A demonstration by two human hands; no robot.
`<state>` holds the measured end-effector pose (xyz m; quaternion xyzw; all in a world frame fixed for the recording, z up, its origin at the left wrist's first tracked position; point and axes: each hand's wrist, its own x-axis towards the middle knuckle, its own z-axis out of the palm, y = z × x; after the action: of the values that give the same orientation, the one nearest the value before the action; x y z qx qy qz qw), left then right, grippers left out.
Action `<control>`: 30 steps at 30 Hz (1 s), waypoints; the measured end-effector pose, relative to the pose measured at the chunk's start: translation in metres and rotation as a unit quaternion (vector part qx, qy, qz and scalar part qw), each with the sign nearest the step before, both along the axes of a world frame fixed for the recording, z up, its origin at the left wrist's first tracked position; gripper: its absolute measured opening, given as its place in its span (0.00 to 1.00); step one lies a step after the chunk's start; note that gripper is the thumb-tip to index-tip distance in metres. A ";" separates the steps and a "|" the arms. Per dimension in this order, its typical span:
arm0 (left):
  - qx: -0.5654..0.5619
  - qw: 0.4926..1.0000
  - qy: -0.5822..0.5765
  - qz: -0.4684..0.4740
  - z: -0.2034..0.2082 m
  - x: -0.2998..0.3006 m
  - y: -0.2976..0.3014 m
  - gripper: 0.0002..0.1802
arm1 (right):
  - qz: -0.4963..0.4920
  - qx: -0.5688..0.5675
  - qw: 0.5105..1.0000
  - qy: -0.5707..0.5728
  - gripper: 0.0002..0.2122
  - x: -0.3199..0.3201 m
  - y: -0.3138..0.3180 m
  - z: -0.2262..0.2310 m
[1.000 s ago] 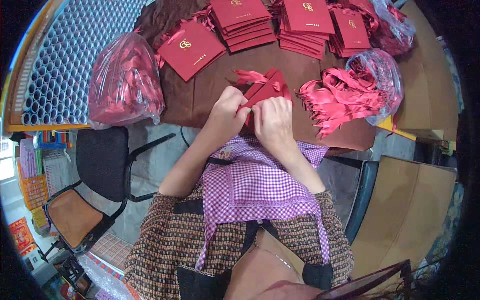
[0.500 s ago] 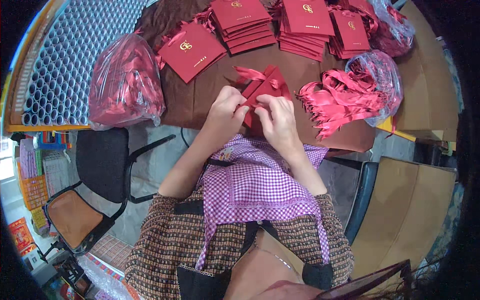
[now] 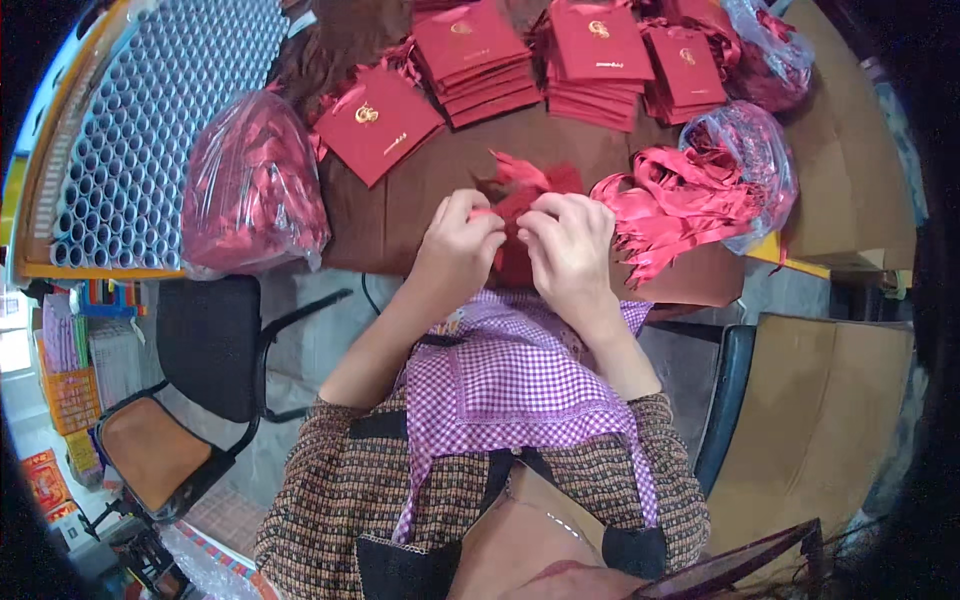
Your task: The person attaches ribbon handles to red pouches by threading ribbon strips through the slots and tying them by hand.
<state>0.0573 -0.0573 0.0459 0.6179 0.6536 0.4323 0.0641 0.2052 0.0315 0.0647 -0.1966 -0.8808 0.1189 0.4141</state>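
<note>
In front of me, just over the table's near edge, a small red gift bag (image 3: pixel 513 209) is tilted and blurred between my hands. A red ribbon (image 3: pixel 520 170) sticks out at its far side. My left hand (image 3: pixel 458 245) is closed in a pinch at the bag's left side, with a bit of ribbon showing at its fingertips. On the right, my right hand (image 3: pixel 572 245) is closed too, thumb and fingers pressed together at the bag's edge. The fingers hide exactly what they grip there.
Stacks of flat red bags (image 3: pixel 470 50) and one single red bag (image 3: pixel 380 125) lie farther back on the brown-covered table (image 3: pixel 375 225). Loose ribbons (image 3: pixel 680 205) spill from a plastic bag at right. A filled plastic bag (image 3: pixel 255 185) stands left, beside a tray of tubes (image 3: pixel 130 130).
My hands have drawn slightly apart, the right one shifting right. The gift bag has turned and blurred between them. The whole view has shifted a little.
</note>
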 end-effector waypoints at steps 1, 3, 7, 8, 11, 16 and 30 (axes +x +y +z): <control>0.015 0.998 0.057 0.007 0.004 0.003 0.001 0.08 | 0.019 -0.007 0.999 -0.036 0.08 0.003 0.007 0.003; 0.050 0.988 0.144 0.007 0.005 0.005 0.005 0.10 | 0.040 -0.024 0.993 -0.108 0.04 0.007 0.021 0.011; 0.071 0.981 0.179 -0.020 0.012 0.015 0.003 0.11 | 0.124 -0.083 0.959 -0.241 0.07 0.021 0.045 0.028; 0.073 0.981 0.181 -0.020 0.012 0.018 0.002 0.11 | 0.123 -0.080 0.960 -0.240 0.07 0.024 0.051 0.029; 0.095 0.988 0.116 -0.042 0.004 0.024 0.003 0.11 | 0.273 -0.179 0.905 -0.275 0.07 0.029 0.067 0.028; 0.094 0.988 0.108 -0.060 0.004 0.025 0.006 0.12 | 0.325 -0.295 0.865 -0.243 0.08 0.022 0.082 0.014; -0.046 0.972 -0.142 -0.184 -0.015 0.009 0.015 0.06 | 0.153 -0.263 0.951 -0.063 0.07 0.010 0.068 0.003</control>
<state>0.0658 -0.0428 0.0306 0.6565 0.5321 0.4654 0.2631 0.2156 0.0991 0.0681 -0.1685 -0.8620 0.3956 0.2684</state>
